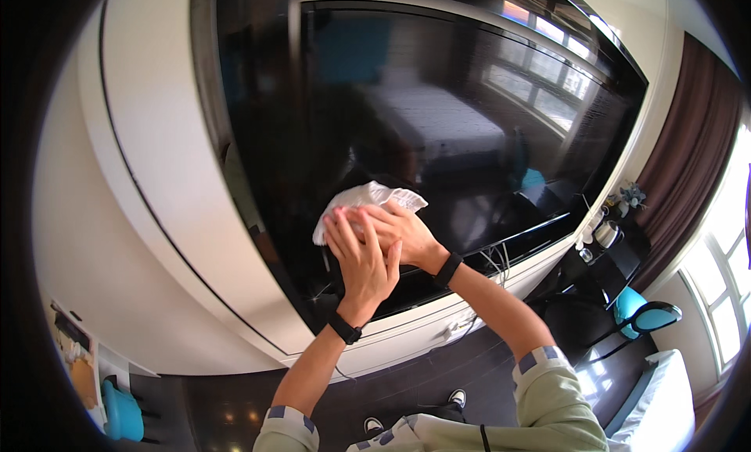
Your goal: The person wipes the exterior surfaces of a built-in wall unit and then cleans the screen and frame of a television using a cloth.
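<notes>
A crumpled white cloth (375, 193) lies against the lower left part of a large, glossy black television screen (375, 129) on the wall. Both of my hands press on it with the fingers stretched out. My right hand (410, 235) holds the cloth to the glass, its fingertips partly covered. Over those fingers lies my left hand (361, 264), its own fingertips at the cloth and its thumb up beside the right hand. The cloth beneath the palms is hidden. Each wrist wears a black band. A bed and windows are mirrored in the screen.
Pale cables (499, 261) hang below the screen, near a white power strip (460, 327). On the right are a black desk (616, 264) with a metal kettle (608, 234), a turquoise-and-black chair (654, 317), a brown curtain (692, 141) and a white bed corner (663, 405). Another turquoise chair (122, 411) stands lower left.
</notes>
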The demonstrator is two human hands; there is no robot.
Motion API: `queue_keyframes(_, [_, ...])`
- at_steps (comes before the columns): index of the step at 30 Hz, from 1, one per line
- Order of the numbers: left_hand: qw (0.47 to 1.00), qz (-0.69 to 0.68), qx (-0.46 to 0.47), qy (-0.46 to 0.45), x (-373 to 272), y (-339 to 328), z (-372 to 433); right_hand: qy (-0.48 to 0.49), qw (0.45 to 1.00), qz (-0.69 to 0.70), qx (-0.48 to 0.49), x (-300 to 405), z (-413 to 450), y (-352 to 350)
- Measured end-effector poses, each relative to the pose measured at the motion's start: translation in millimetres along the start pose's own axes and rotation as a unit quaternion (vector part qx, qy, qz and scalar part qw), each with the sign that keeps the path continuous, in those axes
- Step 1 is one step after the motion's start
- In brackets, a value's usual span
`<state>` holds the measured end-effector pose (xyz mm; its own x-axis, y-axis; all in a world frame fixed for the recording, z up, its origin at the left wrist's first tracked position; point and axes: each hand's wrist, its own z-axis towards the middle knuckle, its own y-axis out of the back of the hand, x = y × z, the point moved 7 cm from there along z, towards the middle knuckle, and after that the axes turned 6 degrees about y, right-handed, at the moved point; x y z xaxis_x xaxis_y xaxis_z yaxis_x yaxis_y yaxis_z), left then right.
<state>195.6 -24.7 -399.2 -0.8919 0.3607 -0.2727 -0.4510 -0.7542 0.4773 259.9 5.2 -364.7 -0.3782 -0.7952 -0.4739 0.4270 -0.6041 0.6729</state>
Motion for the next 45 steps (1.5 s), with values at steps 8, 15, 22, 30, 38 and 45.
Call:
queue_keyframes(8, [0.984, -0.157, -0.024, 0.087, -97.6, -117.3, -21.1, 0.195, 0.958, -0.165, 0.129, -70.7, -115.2, 25.1])
queue_keyframes(15, [0.975, -0.207, -0.003, 0.085, -244.4, -229.9, 1.7, 0.215, 0.949, -0.18, 0.144, -177.3, -257.6, 82.6])
queue_keyframes(22, [0.977, -0.206, 0.038, 0.026, -394.8, -341.9, 24.2, 0.11, 0.969, -0.13, 0.176, -290.0, -418.8, 129.2])
queue_keyframes(30, [0.946, -0.268, 0.165, -0.083, -526.3, -443.8, 48.1, -0.145, 0.98, -0.074, 0.114, -375.2, -578.0, 167.7])
queue_keyframes(38, [0.93, -0.115, 0.14, -0.32, -584.4, -445.8, 89.1, -0.535, 0.834, -0.067, -0.12, -343.3, -653.0, 108.3])
queue_keyframes(45, [0.912, -0.014, 0.181, -0.368, -508.6, -407.4, 61.8, -0.609, 0.771, -0.013, -0.186, -272.4, -581.0, 43.0])
